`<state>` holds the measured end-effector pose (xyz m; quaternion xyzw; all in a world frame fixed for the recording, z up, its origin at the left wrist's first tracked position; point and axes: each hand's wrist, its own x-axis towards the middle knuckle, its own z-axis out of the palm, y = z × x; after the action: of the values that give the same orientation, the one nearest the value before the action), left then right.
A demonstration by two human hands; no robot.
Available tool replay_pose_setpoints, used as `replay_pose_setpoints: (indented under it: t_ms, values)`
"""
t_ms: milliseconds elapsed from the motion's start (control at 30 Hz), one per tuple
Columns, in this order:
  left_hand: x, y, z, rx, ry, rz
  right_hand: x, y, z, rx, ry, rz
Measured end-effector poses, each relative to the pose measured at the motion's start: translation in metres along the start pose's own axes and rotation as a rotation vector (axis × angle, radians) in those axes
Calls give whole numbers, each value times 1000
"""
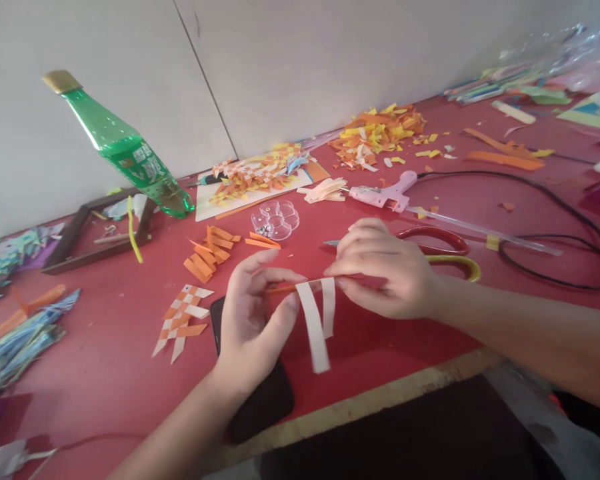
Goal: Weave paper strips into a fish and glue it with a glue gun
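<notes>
Between my two hands an orange paper strip (283, 289) is stretched level above the table's front edge. Two white paper strips (314, 333) hang down from it. My left hand (257, 313) pinches the left end between thumb and fingertips. At the other end, my right hand (383, 270) pinches the orange strip. Left of my left hand lies a woven orange-and-white paper piece (180, 317). A black phone (263, 403) is partly hidden under my left hand and wrist. Scissors with red and yellow handles (460, 260) lie behind my right hand, which covers their middle.
A pink glue gun (385, 195) with a black cord lies behind the scissors. Orange strips (210, 253), a clear flower-shaped tray (280, 220) and paper piles (380, 133) spread across the red table (110, 333). A green bottle (125, 150) stands beside a dark frame (65, 237).
</notes>
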<state>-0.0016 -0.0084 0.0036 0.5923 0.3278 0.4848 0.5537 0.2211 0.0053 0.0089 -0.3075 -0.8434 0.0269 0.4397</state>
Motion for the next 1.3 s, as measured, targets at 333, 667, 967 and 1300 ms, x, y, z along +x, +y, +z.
replay_pose_setpoints:
  t_ms: [333, 667, 967, 1300]
  values:
    - [6, 3, 7, 91, 61, -168, -4, -4, 2, 219, -87, 140]
    - [6, 2, 9, 94, 51, -291, -2, -2, 1, 241, -63, 211]
    - [6, 2, 7, 80, 51, -263, -5, -4, 3, 340, -123, 248]
    - [8, 0, 6, -56, 32, -366, -7, 0, 5, 113, -11, 202]
